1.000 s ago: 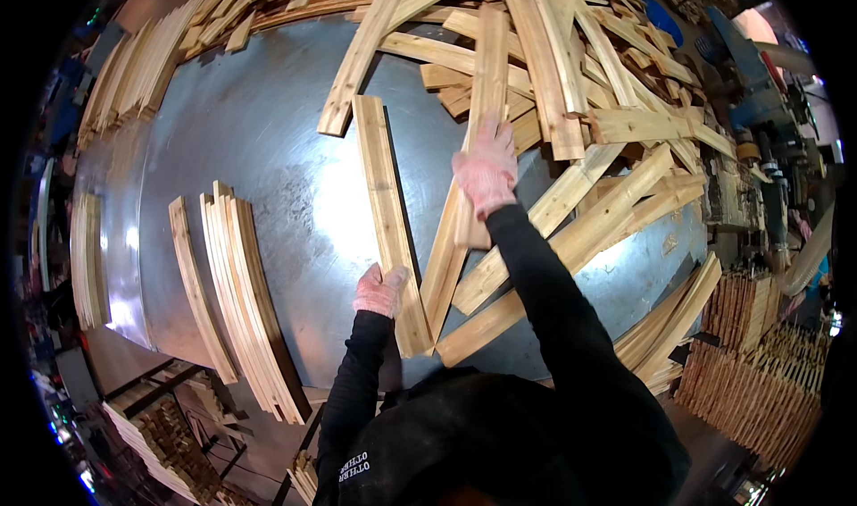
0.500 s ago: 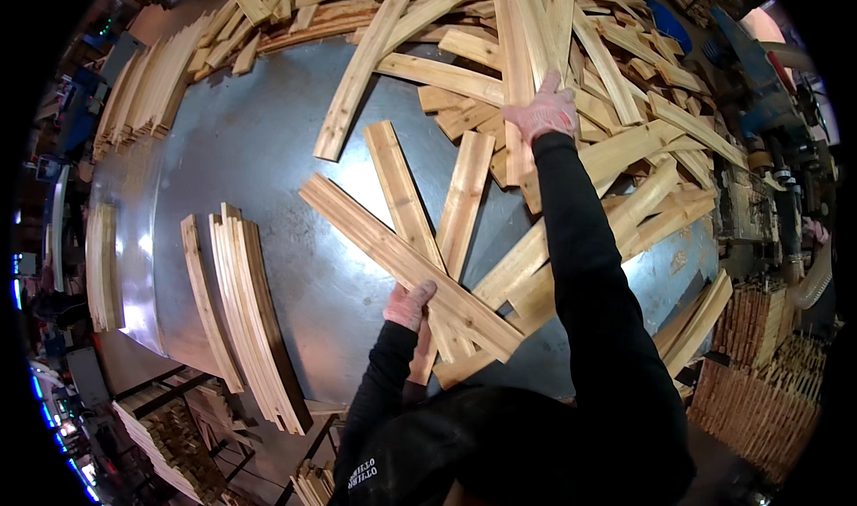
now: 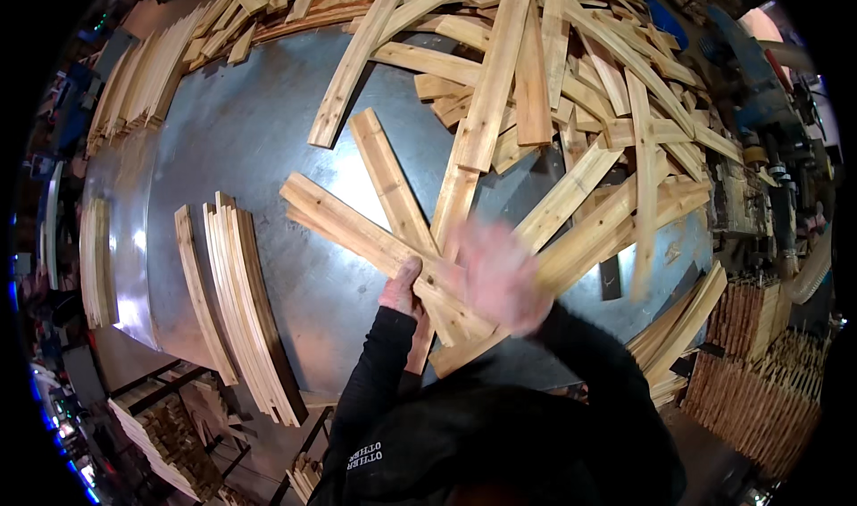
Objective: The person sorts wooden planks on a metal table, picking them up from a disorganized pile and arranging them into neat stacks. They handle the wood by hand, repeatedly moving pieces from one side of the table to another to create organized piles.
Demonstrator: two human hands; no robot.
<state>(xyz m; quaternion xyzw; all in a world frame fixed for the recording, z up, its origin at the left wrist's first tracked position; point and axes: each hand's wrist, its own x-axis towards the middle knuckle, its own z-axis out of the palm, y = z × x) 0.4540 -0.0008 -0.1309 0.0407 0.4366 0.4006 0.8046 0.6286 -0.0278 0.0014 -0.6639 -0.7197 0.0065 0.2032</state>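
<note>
My left hand [image 3: 403, 287] is closed around a wooden board [image 3: 344, 231], thumb on top. That board slants from upper left to lower right, and a second wooden edge shows along its lower side. Over the board's right end is my right hand [image 3: 502, 278], smeared by motion, so its fingers and anything in them cannot be made out. Beneath the held board lie another board [image 3: 390, 175] leaning left and one [image 3: 455, 198] leaning right. A long board [image 3: 497, 77] rests across the latter's upper end. To the right of my right hand, more boards [image 3: 580, 256] lie slantwise.
A grey metal table [image 3: 241, 113] carries everything. Loose boards heap up in a pile [image 3: 616, 41] along its far and right sides. At left stand a row of boards [image 3: 245, 301], a single board [image 3: 201, 292] and a bundle [image 3: 147, 86]. Wood stacks [image 3: 759, 408] stand off the table's right.
My right hand has come back from the far pile toward the held board. Boards in the pile have shifted, one now lying nearer the middle. The held board has moved slightly left.
</note>
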